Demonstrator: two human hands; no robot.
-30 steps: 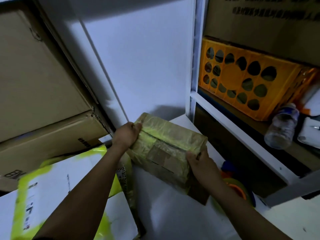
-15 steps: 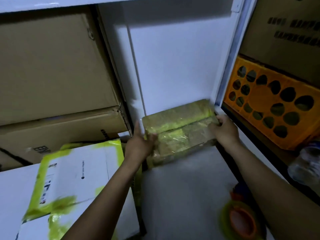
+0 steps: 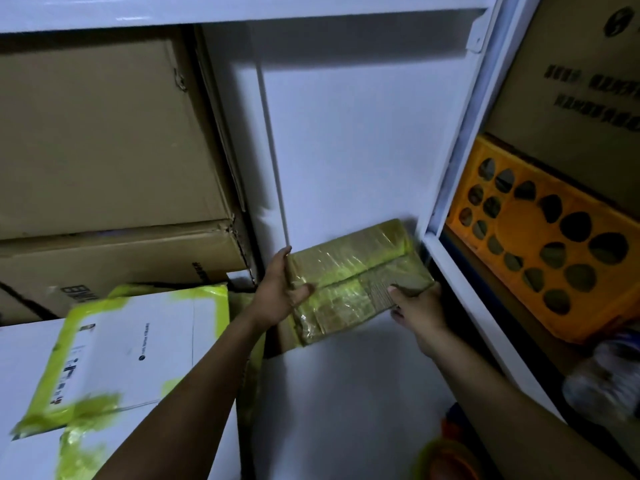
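Head: one taped parcel (image 3: 360,275); left hand (image 3: 277,292), right hand (image 3: 420,308) hold.

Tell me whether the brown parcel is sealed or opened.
Sealed: glossy tape covers the parcel on every visible face, no flap lifted. The left hand and right hand grip its ends.
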